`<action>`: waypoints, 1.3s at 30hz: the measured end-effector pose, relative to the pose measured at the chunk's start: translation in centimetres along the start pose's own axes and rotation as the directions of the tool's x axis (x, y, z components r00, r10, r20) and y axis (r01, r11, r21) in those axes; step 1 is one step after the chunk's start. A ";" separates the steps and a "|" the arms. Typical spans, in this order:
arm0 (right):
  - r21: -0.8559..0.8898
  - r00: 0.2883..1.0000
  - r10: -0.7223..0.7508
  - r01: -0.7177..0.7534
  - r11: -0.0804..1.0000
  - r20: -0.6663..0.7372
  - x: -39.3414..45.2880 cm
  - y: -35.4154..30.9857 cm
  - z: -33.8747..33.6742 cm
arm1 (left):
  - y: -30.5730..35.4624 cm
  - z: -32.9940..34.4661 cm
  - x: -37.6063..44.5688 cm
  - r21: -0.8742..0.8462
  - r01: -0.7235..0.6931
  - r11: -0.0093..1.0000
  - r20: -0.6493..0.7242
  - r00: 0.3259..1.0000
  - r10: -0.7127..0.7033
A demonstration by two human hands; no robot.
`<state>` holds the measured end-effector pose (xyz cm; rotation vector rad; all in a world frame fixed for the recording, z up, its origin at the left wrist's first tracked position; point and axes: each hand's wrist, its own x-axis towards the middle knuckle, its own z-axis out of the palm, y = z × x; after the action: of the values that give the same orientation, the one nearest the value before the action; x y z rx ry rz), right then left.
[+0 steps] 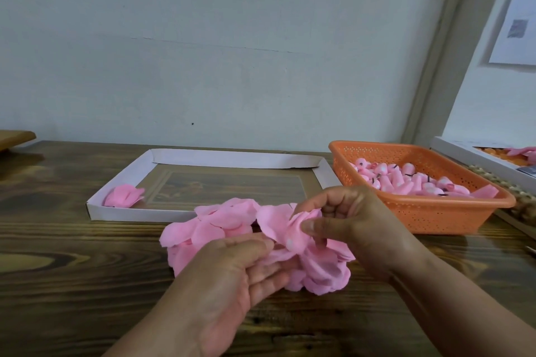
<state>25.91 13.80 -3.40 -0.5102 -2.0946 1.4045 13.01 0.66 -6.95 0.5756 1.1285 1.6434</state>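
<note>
A heap of pink fabric petals point(208, 226) lies on the dark wooden table point(72, 269) in front of me. My right hand point(348, 220) pinches a pink petal piece point(285, 226) between thumb and fingers, lifted just above the heap. My left hand point(235, 278) is under it, palm turned up, its fingers lightly curled round the lower petals. One finished pink flower point(124, 195) sits in the left corner of a shallow white cardboard tray point(232, 158). An orange perforated basket point(435, 217) at the right holds several pink bud cores point(406, 180).
A white box point(475, 158) with orange and pink pieces stands at the far right edge, behind a woven mat. A wooden board corner point(14, 138) pokes in at the far left. The wall rises right behind the table.
</note>
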 end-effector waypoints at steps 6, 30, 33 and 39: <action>-0.051 0.997 -0.008 0.012 0.999 0.079 -0.1 -0.4 0.1 | -0.2 0.4 0.5 0.151 -0.089 0.985 -0.072 0.992 0.101; -0.263 0.973 0.114 -0.058 0.963 0.200 -0.3 -2.1 0.6 | 0.2 0.1 0.3 0.415 -0.090 0.906 -0.016 0.994 0.107; -0.247 0.974 0.092 -0.039 0.968 0.208 -0.4 -2.2 0.6 | 0.3 0.0 0.3 0.409 -0.079 0.909 -0.007 0.996 0.090; -0.185 0.985 0.054 -0.023 0.982 0.163 -0.5 -2.3 0.9 | 0.2 -0.2 0.1 0.388 -0.063 0.920 0.019 0.998 0.061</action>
<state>25.74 12.00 -1.70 -0.5232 -2.3761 1.3236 12.72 0.67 -6.88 0.8772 1.4583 1.4737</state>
